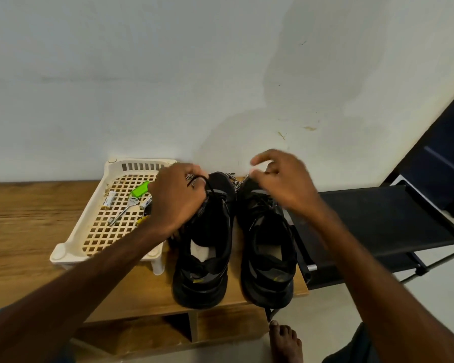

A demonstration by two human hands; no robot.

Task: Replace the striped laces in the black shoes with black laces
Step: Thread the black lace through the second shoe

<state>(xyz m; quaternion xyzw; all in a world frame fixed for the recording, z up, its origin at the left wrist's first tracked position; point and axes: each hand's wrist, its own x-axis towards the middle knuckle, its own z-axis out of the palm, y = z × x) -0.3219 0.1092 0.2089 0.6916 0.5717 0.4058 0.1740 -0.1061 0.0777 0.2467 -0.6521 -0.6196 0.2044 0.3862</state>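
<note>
Two black shoes stand side by side on a wooden table, heels toward me: the left shoe [203, 247] and the right shoe [268, 247]. My left hand [177, 199] rests over the left shoe's front, fingers closed on a striped lace end [190, 179] together with a thin black lace [210, 188]. A striped lace [233, 183] shows between the two shoe fronts. My right hand [283, 179] hovers over the right shoe's front, blurred, fingers curled and apart; I cannot tell whether it holds a lace.
A cream slotted plastic tray [71, 242] sits left of the shoes with batteries, a key and a green tag [139, 189] in it. A black rack [383, 224] stands to the right. The table edge [220, 306] is near me; my bare foot [286, 341] is below.
</note>
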